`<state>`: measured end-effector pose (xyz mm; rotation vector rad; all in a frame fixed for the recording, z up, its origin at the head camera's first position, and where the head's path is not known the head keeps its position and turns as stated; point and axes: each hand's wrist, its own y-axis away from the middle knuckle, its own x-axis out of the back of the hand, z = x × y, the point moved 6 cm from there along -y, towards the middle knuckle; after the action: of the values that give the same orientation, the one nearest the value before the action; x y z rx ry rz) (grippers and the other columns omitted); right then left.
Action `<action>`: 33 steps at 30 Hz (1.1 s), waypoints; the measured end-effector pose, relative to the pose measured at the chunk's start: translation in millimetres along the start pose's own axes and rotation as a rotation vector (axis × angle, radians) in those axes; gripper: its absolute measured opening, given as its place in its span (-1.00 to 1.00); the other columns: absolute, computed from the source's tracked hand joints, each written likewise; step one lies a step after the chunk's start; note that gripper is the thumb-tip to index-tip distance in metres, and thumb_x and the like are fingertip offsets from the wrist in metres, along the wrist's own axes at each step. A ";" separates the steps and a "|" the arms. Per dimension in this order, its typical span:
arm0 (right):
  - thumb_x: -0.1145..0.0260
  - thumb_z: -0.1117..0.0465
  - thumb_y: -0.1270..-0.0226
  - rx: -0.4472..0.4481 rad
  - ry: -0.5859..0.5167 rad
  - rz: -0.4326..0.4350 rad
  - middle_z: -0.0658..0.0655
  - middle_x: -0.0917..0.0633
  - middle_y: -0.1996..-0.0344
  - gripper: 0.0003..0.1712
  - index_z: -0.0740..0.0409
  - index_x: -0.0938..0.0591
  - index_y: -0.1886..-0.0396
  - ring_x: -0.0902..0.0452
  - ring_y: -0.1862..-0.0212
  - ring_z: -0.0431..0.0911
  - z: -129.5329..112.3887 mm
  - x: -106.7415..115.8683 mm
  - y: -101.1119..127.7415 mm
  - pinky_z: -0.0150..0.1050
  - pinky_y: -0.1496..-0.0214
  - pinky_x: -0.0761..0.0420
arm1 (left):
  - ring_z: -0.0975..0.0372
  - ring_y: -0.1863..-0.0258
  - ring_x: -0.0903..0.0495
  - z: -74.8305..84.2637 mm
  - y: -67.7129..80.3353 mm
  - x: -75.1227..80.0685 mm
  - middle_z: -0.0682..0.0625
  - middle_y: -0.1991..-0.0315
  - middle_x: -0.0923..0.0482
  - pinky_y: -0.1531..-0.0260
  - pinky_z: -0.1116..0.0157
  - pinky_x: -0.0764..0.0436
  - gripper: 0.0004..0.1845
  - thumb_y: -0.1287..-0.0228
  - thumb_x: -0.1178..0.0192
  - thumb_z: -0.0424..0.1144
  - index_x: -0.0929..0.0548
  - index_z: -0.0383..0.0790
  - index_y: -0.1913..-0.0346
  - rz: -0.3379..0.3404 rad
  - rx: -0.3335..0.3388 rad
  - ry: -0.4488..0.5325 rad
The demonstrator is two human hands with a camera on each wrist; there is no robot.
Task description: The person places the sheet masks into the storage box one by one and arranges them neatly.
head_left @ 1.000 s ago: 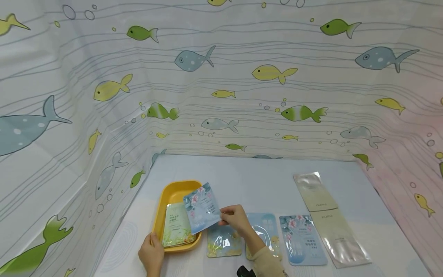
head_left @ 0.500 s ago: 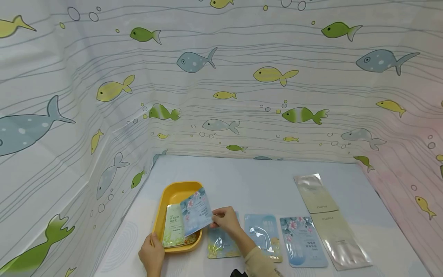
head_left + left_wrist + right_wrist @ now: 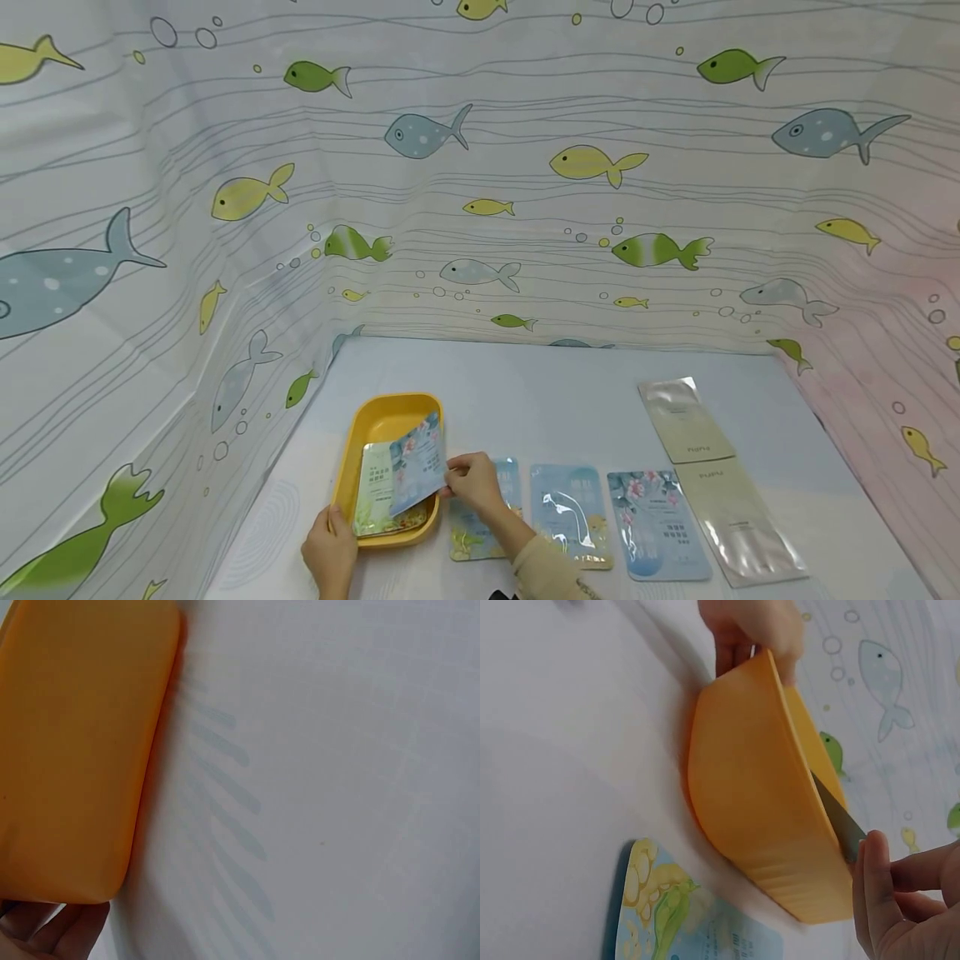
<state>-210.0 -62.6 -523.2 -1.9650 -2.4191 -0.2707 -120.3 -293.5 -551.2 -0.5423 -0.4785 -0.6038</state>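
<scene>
A yellow plastic basket (image 3: pixel 348 450) stands at the left of the table. My left hand (image 3: pixel 331 546) grips its near left corner, thumb over the rim; in the left wrist view the fingers (image 3: pixel 79 930) lie against the outer wall. Between thumb and fingers, my right hand (image 3: pixel 474 483) pinches the right edge of a blue floral sachet (image 3: pixel 416 467), tilted over the basket. In the right wrist view the sachet (image 3: pixel 840 817) shows edge-on, its far part hidden behind the basket wall. Inside the basket lies a green sachet (image 3: pixel 377 492), partly covered by the blue one.
Right of the basket lie two light-blue sachets, one (image 3: pixel 480 525) partly under my right forearm and another (image 3: pixel 566 508) beside it. Further right are a blue floral sachet (image 3: pixel 657 525) and two silvery-beige packets (image 3: pixel 686 421) end to end. A fish-patterned curtain (image 3: pixel 525 233) surrounds the table.
My right hand has moved left with the blue floral sachet, which now tilts more steeply over the basket. The left hand keeps its grip on the basket corner.
</scene>
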 end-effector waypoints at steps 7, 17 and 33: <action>-0.22 0.51 -0.11 0.008 0.030 0.002 0.14 -0.67 0.56 -0.78 0.54 -0.61 0.22 -0.68 0.54 0.08 4.8 -3.6 -2.1 -0.34 0.50 -0.59 | -0.42 0.25 -0.49 -0.3 -0.5 -0.3 -0.53 0.24 -0.55 0.23 -0.22 -0.41 -0.71 -0.30 0.04 -0.39 -0.56 -0.63 0.20 0.013 -0.007 -0.003; -0.31 0.47 -0.08 0.181 0.088 -0.078 0.18 -0.69 0.61 -0.89 0.49 -0.65 0.38 -0.62 0.65 -0.06 0.5 -18.6 0.7 -0.39 0.59 -0.57 | -0.42 0.29 -0.50 1.4 0.1 0.5 -0.52 0.28 -0.56 0.27 -0.23 -0.42 -0.73 -0.27 0.02 -0.40 -0.57 -0.63 0.23 0.041 -0.037 0.016; -0.34 0.33 -0.08 0.377 0.535 -0.104 -0.02 -0.68 0.57 -0.90 0.28 -0.73 0.40 -0.46 0.54 -0.36 -2.9 -37.6 11.9 -0.53 0.50 -0.45 | -0.42 0.25 -0.49 0.9 0.8 -0.2 -0.52 0.25 -0.56 0.22 -0.22 -0.42 -0.72 -0.30 0.04 -0.39 -0.57 -0.62 0.21 0.024 0.000 0.010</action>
<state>-190.8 -97.2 -523.3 -1.3933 -2.0423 -0.2739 -120.1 -292.3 -550.9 -0.5447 -0.4621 -0.5830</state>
